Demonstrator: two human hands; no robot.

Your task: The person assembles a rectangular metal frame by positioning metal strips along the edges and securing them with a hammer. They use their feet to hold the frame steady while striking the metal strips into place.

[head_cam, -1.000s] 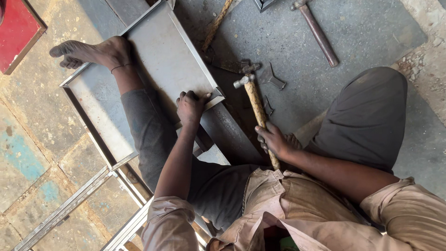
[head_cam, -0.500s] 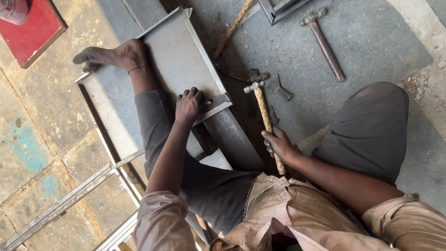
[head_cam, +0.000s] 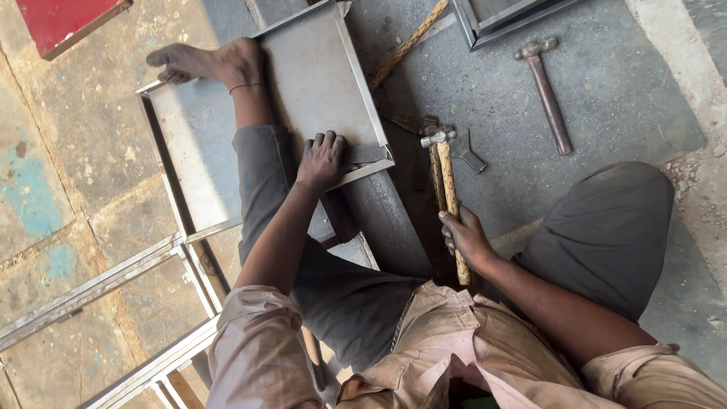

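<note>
I sit on the floor with a shallow grey sheet-metal tray [head_cam: 318, 68] under my outstretched leg. My left hand [head_cam: 322, 157] presses flat on the tray's near rim, fingers spread over the folded edge. My right hand [head_cam: 463, 236] grips the wooden handle of a hammer [head_cam: 447, 182]. Its steel head points away from me and hovers just right of the tray's near corner. My bare foot [head_cam: 198, 62] rests on the tray's far left edge.
A second hammer [head_cam: 547, 91] lies on the grey floor at the upper right. A metal frame corner [head_cam: 500, 21] sits at the top edge. A red panel [head_cam: 64, 19] is at top left. Thin metal bars [head_cam: 98, 284] lie on the floor at the lower left.
The view has shifted slightly. The hammer head has moved a little, staying beside the tray's corner. My left hand stays pressed on the tray rim.
</note>
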